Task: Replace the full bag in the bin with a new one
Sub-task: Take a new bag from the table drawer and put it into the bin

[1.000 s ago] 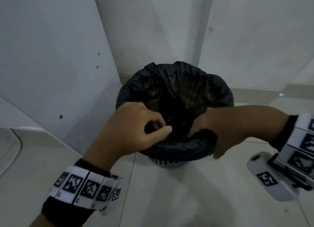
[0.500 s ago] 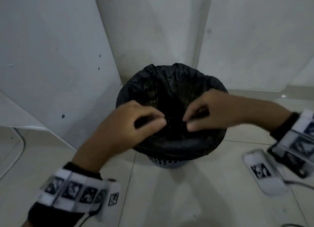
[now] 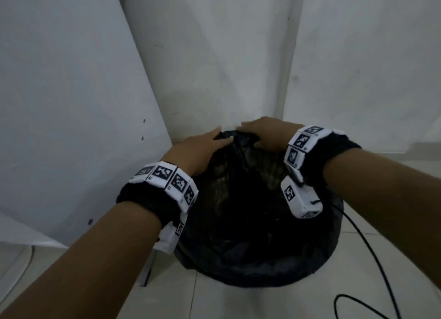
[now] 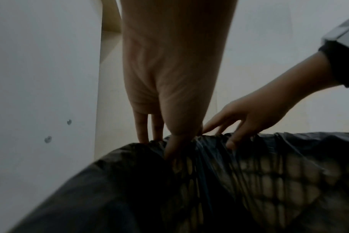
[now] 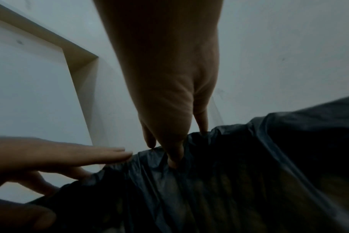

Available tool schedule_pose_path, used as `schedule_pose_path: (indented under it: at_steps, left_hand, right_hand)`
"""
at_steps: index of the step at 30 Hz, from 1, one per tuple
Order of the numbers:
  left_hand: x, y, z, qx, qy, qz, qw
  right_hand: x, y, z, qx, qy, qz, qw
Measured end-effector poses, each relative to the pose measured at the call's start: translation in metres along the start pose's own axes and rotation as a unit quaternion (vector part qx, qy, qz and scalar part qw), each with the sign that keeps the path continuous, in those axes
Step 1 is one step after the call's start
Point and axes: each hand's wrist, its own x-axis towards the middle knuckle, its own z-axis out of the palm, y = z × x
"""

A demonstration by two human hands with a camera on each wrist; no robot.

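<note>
Both hands, left hand (image 3: 198, 149) and right hand (image 3: 265, 133), pinched the far edge of the black bag (image 3: 250, 223), which sat in the bin by the wall (image 3: 214, 56); judging by this, lifting-out and relining remained

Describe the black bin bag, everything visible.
The black bin bag is thin, crinkled, slightly see-through plastic lining a mesh bin, whose lattice shows through it. Its mouth is open and folded over the near rim. At the far edge the plastic is bunched: the left hand and the right hand both pinch it there, thumbs inside. Contents are too dark to tell.
</note>
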Motion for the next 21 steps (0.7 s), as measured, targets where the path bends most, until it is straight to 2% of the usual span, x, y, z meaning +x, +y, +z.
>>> schedule_pose_path:
  at_steps: [2,5,10,13,14,16,19,21]
  left_hand:
    - [0.004,-0.011,0.001,-0.018,0.006,0.014,1.0]
    - [0.005,-0.028,0.003,-0.037,-0.015,-0.027,0.999]
    - [0.0,-0.034,-0.004,-0.081,-0.044,-0.062,0.994]
    - [-0.006,-0.034,-0.007,-0.107,-0.083,-0.08,0.988]
    - [-0.008,-0.034,-0.007,-0.124,-0.09,-0.085,0.985]
    - [-0.014,-0.034,-0.006,-0.158,-0.083,-0.097,0.979]
    - [-0.016,-0.032,0.0,-0.171,-0.066,-0.11,0.977]
    - [-0.017,-0.032,0.005,-0.189,-0.074,-0.11,0.973]
  right_hand:
    - [0.004,0.004,0.004,-0.013,0.001,0.008,1.0]
    - [0.008,0.014,0.0,-0.024,-0.007,0.033,0.999]
    - [0.014,0.029,-0.005,-0.056,-0.077,0.086,0.992]
    - [0.024,0.031,-0.002,-0.087,-0.108,0.118,0.983]
    - [0.029,0.028,-0.001,-0.074,-0.102,0.105,0.987]
    - [0.037,0.006,-0.001,-0.029,-0.064,0.026,0.997]
    - [0.046,-0.037,0.002,0.058,-0.015,-0.074,0.995]
    - [0.053,-0.046,0.012,0.039,-0.003,-0.078,0.996]
